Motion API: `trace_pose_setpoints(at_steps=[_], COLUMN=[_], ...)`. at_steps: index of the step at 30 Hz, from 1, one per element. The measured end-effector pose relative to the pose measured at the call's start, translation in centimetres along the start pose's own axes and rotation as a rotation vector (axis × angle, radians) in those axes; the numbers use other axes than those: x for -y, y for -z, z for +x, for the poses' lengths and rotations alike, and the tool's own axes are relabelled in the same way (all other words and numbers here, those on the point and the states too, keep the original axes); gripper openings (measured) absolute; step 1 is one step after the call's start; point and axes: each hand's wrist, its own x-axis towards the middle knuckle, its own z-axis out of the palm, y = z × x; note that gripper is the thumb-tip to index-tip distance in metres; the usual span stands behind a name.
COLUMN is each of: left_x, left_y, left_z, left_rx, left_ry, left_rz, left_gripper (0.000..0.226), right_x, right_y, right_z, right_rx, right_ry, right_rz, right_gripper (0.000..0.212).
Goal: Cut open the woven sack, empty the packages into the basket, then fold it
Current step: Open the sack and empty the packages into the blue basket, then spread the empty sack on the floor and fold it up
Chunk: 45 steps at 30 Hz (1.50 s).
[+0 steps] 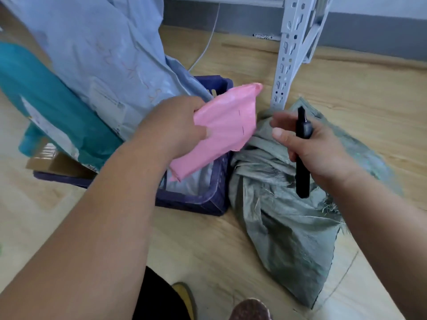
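I see the basket (pixel 217 202) stuffed with packages; above it my left hand (pixel 175 125) pinches a pink package (pixel 226 125); right hand (pixel 318 144), beside it, grips a black cutter (pixel 302 162).

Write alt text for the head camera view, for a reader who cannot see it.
A person's left hand holds a pink package over a dark blue basket already piled with packages, while the right hand grips a black cutter. A grey-green woven sack lies crumpled on the wooden floor beside the basket.
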Motion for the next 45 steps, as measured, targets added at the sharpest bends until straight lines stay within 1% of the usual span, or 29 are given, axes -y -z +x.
trace_pose_setpoints(at_steps=[3,5,6,9,11,15,18,20,21,23,26,28,30,32,34,35,37,38,40,41,43,45], left_x=[1.6,1.6,1.6,2.2,2.7,2.8,3.2,3.4,3.2,2.8,2.7,3.2,4.1,5.0,5.6,5.8,6.5,6.9,7.7,8.1,8.7,9.1], left_y=[-1.2,-2.1,-2.5,-4.3,-5.3,-5.9,-6.4,-6.4,-6.2,-5.2,-2.6,-0.6,1.3,3.2,5.2,6.1,7.8,8.6,9.5,9.6,8.3,5.9], left_z=[-0.5,-0.9,-1.2,-1.3,-1.1,-0.2,0.6,0.8,0.8,0.5,0.1,0.3,1.4,2.9,4.3,4.9,6.3,7.1,8.6,9.3,10.6,11.2], left_rx=[-0.108,-0.215,-0.243,-0.207,-0.170,-0.160,-0.133,-0.148,-0.182,-0.331,-0.685,-0.870,-0.959,-0.973,-0.963,-0.950,-0.883,-0.818,-0.626,-0.506,-0.260,-0.082], left_ry=[0.162,0.221,0.232,0.231,0.216,0.170,0.238,0.272,0.270,0.220,0.027,-0.053,-0.065,-0.020,0.014,0.024,0.047,0.070,0.156,0.208,0.271,0.232], left_rz=[0.065,0.111,0.130,0.143,0.109,0.038,0.029,0.038,0.046,0.039,0.008,-0.077,-0.135,-0.132,-0.139,-0.124,-0.024,0.031,0.083,0.090,0.127,0.167], left_gripper=[0.036,0.035,0.036,0.039,0.040,0.044,0.045,0.050,0.052,0.054,0.042,0.032,0.034,0.042,0.047,0.049,0.053,0.056,0.059,0.062,0.071,0.079], right_x=[-0.7,-1.1,-1.2,-1.3,-1.6,-2.1,-2.4,-2.6,-2.7,-2.6,-2.3,-1.5,-0.1,1.7,3.6,4.4,5.2,5.2,5.0,4.8,4.5,4.4], right_y=[-2.4,-3.9,-4.6,-6.2,-6.8,-6.4,-5.5,-5.1,-4.9,-4.5,-4.5,-5.6,-7.6,-10.0,-12.0,-12.9,-14.0,-14.4,-14.9,-15.1,-15.2,-15.3], right_z=[0.0,0.1,0.2,0.3,0.3,0.5,0.4,0.4,0.4,0.4,0.5,0.4,0.6,1.2,2.2,2.6,3.2,3.3,3.4,3.6,4.3,5.2], right_rx=[0.013,0.035,0.043,0.059,0.069,0.055,0.031,0.027,0.031,0.030,0.005,0.019,0.054,0.066,0.054,0.052,0.069,0.086,0.127,0.125,0.067,-0.012], right_ry=[-0.023,-0.023,-0.025,-0.038,-0.047,-0.064,-0.095,-0.101,-0.105,-0.103,-0.061,0.029,0.124,0.221,0.292,0.302,0.276,0.244,0.186,0.170,0.146,0.117], right_rz=[-0.042,-0.048,-0.050,-0.054,-0.051,-0.089,-0.114,-0.134,-0.148,-0.163,-0.207,-0.246,-0.276,-0.333,-0.401,-0.462,-0.643,-0.740,-0.877,-0.894,-0.848,-0.796], right_gripper=[0.026,0.022,0.021,0.019,0.020,0.019,0.020,0.020,0.020,0.020,0.022,0.025,0.032,0.039,0.047,0.054,0.069,0.073,0.075,0.073,0.066,0.061])
